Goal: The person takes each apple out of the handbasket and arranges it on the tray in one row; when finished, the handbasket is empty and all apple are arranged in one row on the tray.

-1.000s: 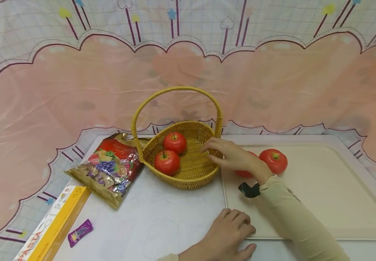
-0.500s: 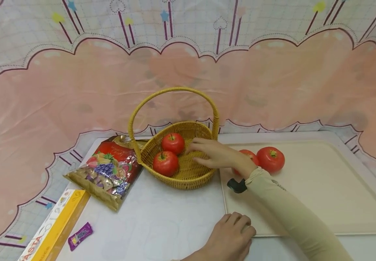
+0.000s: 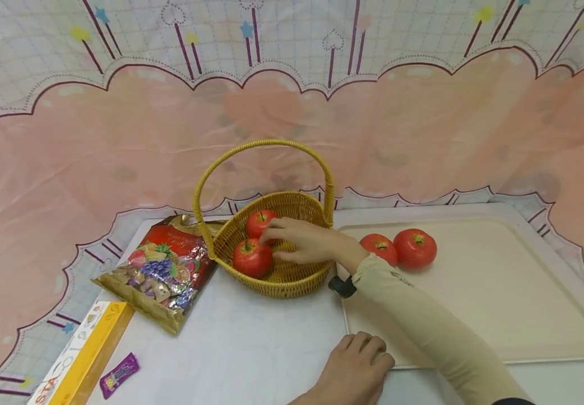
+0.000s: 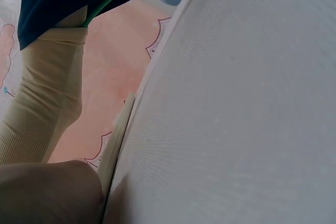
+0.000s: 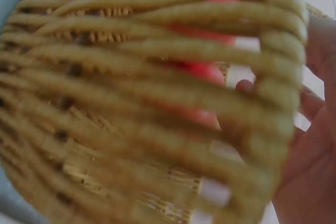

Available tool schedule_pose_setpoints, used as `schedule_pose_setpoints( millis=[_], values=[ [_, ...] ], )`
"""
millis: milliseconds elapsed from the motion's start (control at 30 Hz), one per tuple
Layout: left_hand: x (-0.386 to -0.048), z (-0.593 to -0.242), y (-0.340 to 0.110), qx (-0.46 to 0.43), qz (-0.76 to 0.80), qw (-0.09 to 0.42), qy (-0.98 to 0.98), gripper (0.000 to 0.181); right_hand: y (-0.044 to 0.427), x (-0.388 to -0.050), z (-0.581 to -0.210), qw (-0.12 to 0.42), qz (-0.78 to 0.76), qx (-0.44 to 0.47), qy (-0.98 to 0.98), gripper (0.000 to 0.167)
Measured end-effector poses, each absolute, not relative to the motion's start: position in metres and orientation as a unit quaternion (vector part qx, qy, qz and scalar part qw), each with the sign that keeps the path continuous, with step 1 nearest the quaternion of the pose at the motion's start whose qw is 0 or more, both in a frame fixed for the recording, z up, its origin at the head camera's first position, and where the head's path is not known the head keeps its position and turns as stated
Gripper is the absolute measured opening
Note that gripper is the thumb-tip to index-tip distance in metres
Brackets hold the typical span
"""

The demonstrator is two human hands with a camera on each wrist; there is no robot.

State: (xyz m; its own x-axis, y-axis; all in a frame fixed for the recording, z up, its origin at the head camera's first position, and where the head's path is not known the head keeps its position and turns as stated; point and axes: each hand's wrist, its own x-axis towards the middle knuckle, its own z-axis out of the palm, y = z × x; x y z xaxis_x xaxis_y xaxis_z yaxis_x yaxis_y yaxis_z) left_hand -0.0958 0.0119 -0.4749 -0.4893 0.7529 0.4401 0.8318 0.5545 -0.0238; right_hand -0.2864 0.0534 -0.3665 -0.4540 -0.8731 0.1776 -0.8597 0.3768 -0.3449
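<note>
The fingers of the right hand (image 3: 306, 242) are apart, thumb below and the others bent over the right side of the front red apple (image 3: 251, 261) at the centre of the frame; I cannot tell whether they touch it. The rear red apple (image 3: 258, 223) lies just behind it, partly covered by the hand. Both sit in the left half of a yellow wicker basket (image 3: 279, 290), its handle arching above them. In the right wrist view the basket's weave, blurred, fills most of the frame, with red showing through the gaps.

A black device (image 3: 342, 287) hangs at the right wrist, next to a beige sleeve (image 3: 423, 315). At bottom centre the left hand (image 3: 355, 365) rests on the white desk (image 3: 221, 343), fingers close together and loosely bent, by the near left corner of a cream tray (image 3: 494, 304). Two red fruits (image 3: 416, 249) sit side by side at the tray's upper left.

Left of the basket lies a candy bag (image 3: 165, 270); at lower left are a yellow and white box (image 3: 86, 357) and a purple wrapped sweet (image 3: 120, 375). A pink patterned cloth (image 3: 423, 140) spans the upper frame.
</note>
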Motion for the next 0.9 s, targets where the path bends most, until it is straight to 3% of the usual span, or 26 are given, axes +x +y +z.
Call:
schedule_pose_setpoints(
  millis=[900],
  values=[
    [-0.096, -0.476, 0.010, -0.466, -0.094, 0.212, -0.854, 0.011, 0.013, -0.290, -0.352, 0.104, -0.053, -0.526, 0.843, 0.051]
  ],
)
